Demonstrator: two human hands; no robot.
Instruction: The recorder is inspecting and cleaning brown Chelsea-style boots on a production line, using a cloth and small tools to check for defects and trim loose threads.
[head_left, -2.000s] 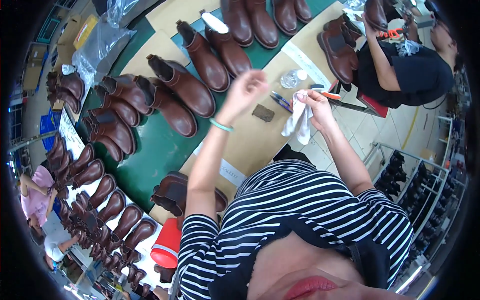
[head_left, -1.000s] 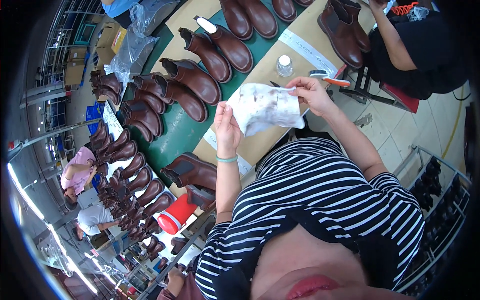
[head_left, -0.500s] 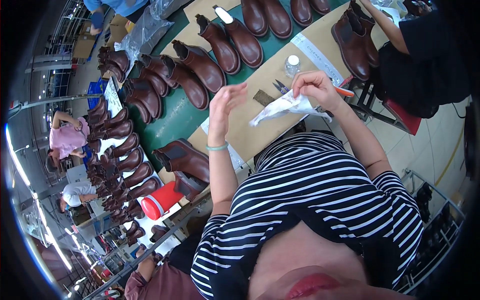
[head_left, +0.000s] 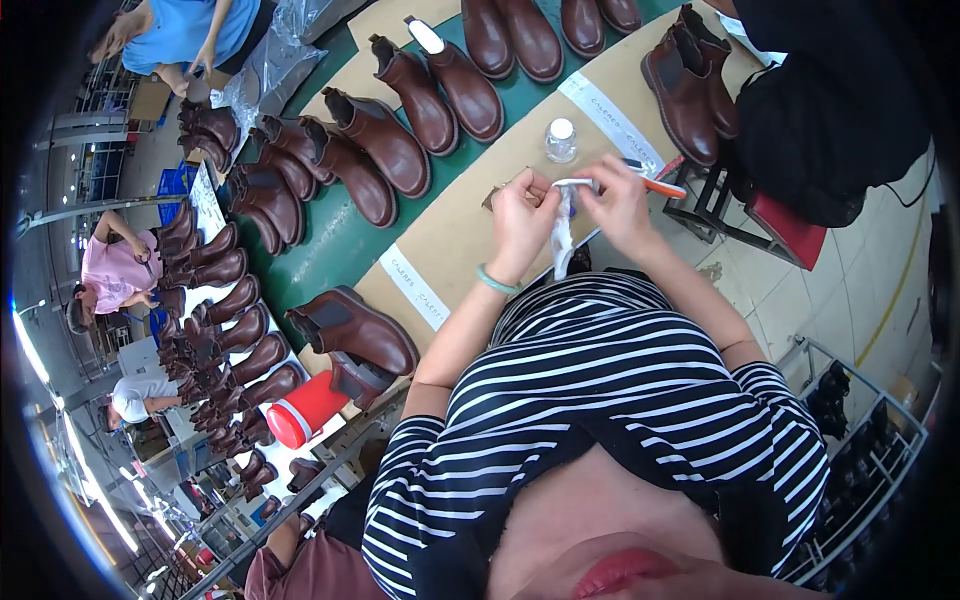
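Note:
A crumpled white cloth (head_left: 562, 240) hangs between my two hands above the brown paper of the workbench. My left hand (head_left: 523, 218) is closed in a pinch on its upper edge. Close by on the right, my right hand (head_left: 617, 208) pinches the same edge, so a short strip is stretched between the fingers. An orange-handled tool (head_left: 664, 188) shows just beyond my right hand, and I cannot make out its kind. Past my hands stands a small clear bottle (head_left: 562, 150) with a white cap. The dark-bladed tool seen earlier beside the cloth is now hidden.
Brown leather ankle boots (head_left: 385, 145) line the green bench top (head_left: 335, 245) at the far left. One pair (head_left: 690, 95) stands at the right. A red round container (head_left: 300, 412) is near the left edge. Other people (head_left: 190, 35) work around, one in black close at right.
My left hand, open and raised before, has come right and down to pinch the cloth. The cloth now hangs downward instead of stretching leftward from my right hand.

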